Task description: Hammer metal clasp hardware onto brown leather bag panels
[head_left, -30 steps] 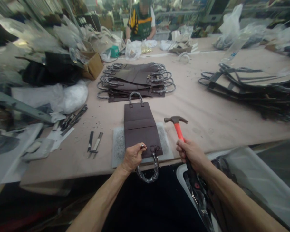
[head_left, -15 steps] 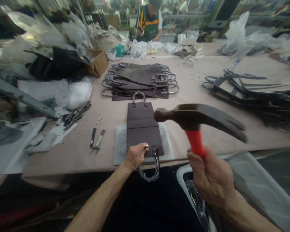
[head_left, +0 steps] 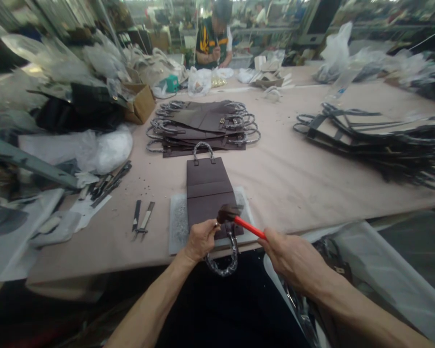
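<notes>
Head view: left hand (head_left: 200, 239) pinches small silvery metal tool (head_left: 216, 224), six o'clock on rectangular dark-brown leathery panel (head_left: 209, 192), near centre. Right hand (head_left: 289, 255) fists red-handled claw hammer (head_left: 247, 226), four o'clock. Strike square, tool upright.

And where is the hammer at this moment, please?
In the head view, the hammer is in the right hand, its metal head close beside the left hand, over the near end of the brown panel.

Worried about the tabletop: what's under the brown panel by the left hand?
Under its near part, a pale slab juts out on both sides; the panel hides whatever lies between.
</notes>
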A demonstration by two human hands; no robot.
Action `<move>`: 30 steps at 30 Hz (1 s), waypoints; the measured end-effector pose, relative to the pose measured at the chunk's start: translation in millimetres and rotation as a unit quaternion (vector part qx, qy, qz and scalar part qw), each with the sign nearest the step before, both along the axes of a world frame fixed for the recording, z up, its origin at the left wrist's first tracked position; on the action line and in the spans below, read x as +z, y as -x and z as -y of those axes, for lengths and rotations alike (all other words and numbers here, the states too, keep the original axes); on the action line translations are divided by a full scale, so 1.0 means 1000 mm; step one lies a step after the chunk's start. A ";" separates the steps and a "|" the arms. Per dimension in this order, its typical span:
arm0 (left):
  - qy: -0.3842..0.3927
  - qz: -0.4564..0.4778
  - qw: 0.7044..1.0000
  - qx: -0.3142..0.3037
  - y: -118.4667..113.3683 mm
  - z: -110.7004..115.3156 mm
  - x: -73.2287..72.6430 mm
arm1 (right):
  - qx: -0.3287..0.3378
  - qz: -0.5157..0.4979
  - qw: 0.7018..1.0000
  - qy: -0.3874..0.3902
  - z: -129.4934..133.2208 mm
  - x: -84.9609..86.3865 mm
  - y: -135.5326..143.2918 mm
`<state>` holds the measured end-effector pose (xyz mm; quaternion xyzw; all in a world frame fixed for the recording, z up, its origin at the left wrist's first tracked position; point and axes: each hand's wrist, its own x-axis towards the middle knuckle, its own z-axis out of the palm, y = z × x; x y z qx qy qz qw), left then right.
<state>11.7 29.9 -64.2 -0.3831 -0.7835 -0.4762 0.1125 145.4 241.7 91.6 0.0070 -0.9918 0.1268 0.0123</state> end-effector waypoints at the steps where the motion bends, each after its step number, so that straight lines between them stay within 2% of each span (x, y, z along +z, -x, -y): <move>1: -0.005 0.002 1.000 0.000 0.000 0.000 0.000 | -0.020 0.034 0.999 -0.012 -0.006 -0.004 0.001; 5: -0.035 0.003 0.999 0.000 0.000 -0.002 -0.001 | -0.119 0.056 0.991 0.029 -0.025 -0.014 0.007; 7: -0.035 0.010 0.999 -0.005 0.000 -0.003 -0.002 | -0.141 0.040 0.987 0.060 -0.026 -0.015 0.007; 9: -0.030 0.014 0.999 -0.003 0.000 -0.003 -0.003 | -0.121 -0.006 0.989 0.079 -0.018 -0.011 0.005; 11: -0.025 0.018 1.000 -0.001 0.000 -0.002 -0.001 | -0.068 -0.074 0.992 0.080 -0.006 -0.005 0.002; 14: -0.007 0.016 1.000 0.011 -0.001 -0.001 0.002 | 0.018 -0.142 0.989 0.031 0.007 0.002 -0.002; 16: 0.011 0.008 1.000 0.022 -0.001 -0.001 0.004 | 0.048 -0.125 0.991 -0.021 0.009 0.000 -0.002; 18: 0.018 0.010 0.999 0.026 0.001 -0.003 0.004 | 0.049 -0.089 0.994 -0.049 0.006 -0.005 -0.001; 21: 0.001 0.023 1.000 0.021 0.003 -0.003 0.000 | 0.023 -0.068 0.997 -0.032 0.000 -0.009 0.002; 25: 0.003 0.051 0.999 0.019 -0.006 0.000 0.005 | 0.009 0.012 0.999 -0.034 0.001 0.001 -0.001; 28: -0.013 0.082 0.996 0.031 -0.013 0.000 0.015 | -0.038 0.070 0.997 -0.001 0.000 0.002 -0.007; 30: 0.030 0.079 0.994 0.075 -0.007 -0.011 0.022 | -0.097 0.088 0.991 0.040 -0.010 -0.008 -0.006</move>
